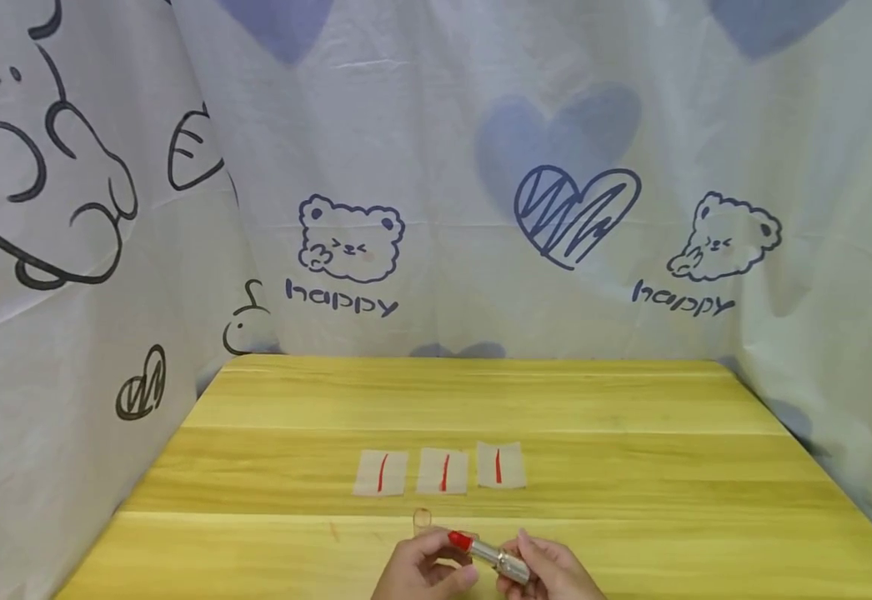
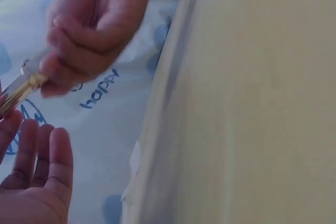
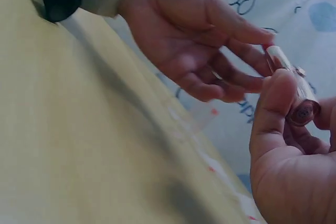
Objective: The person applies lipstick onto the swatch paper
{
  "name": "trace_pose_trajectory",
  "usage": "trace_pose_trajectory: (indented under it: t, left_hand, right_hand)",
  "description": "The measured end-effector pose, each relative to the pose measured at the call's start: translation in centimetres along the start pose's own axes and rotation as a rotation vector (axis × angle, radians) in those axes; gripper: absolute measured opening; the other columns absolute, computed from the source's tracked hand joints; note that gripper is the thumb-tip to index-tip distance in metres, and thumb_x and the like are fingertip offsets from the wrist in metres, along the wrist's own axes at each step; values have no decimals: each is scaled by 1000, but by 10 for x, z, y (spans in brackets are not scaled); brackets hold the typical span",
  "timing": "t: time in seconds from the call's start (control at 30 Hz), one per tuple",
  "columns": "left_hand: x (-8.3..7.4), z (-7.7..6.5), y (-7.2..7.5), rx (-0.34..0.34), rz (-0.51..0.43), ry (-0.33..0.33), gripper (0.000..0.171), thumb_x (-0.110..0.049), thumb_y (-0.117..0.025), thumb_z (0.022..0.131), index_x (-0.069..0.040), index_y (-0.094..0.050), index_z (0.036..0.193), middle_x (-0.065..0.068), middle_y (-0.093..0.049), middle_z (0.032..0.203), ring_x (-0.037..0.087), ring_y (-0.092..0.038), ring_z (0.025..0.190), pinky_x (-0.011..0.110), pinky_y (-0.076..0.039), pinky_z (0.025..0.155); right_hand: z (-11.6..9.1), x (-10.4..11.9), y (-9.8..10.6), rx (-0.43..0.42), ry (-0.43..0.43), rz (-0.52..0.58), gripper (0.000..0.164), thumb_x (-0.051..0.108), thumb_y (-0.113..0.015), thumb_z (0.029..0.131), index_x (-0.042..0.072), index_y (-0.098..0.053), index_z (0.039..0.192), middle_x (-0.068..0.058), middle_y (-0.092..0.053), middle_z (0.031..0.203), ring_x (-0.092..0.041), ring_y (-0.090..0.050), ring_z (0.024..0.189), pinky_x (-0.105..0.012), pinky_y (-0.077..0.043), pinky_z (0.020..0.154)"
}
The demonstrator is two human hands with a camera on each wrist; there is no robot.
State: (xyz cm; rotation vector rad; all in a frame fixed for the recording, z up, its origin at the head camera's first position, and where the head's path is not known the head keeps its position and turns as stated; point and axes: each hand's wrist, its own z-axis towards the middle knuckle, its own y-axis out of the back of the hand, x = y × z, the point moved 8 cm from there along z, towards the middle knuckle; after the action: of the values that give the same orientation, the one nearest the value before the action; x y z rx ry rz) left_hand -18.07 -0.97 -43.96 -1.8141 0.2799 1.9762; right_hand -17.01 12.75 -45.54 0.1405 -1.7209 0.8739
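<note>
My right hand [image 1: 552,571] grips a lipstick [image 1: 509,567] by its silvery base. The red bullet is out and points toward the upper left, over my left hand [image 1: 428,568]. That hand's fingers are loosely bent around the bullet end. In the right wrist view, the left fingertips [image 3: 265,36] lie close to the lipstick's front end; whether they touch it I cannot tell. The left wrist view has the left fingers [image 2: 60,156] spread below the lipstick [image 2: 26,90]. Just beyond the hands lies a small clear piece [image 1: 422,518], perhaps a cap.
Three pale paper squares lie in a row on the wooden table [image 1: 631,467]: left [image 1: 367,475], middle [image 1: 430,475] and right [image 1: 511,468]. Each bears one red stroke. A patterned white curtain [image 1: 451,150] hangs behind the table and along its left side.
</note>
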Motion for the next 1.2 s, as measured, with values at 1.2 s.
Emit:
trace_pose_trajectory:
  t: [1.2]
  left_hand:
    - [-3, -7, -12, 111, 74, -219, 29, -10, -60, 97, 15, -60, 112, -4, -67, 102, 6, -61, 93, 27, -52, 84]
  right_hand:
    - [0, -23, -4, -83, -80, -126, 45, 50, -43, 101, 19, -66, 78, 11, -65, 68, 3, -52, 54, -11, -41, 51]
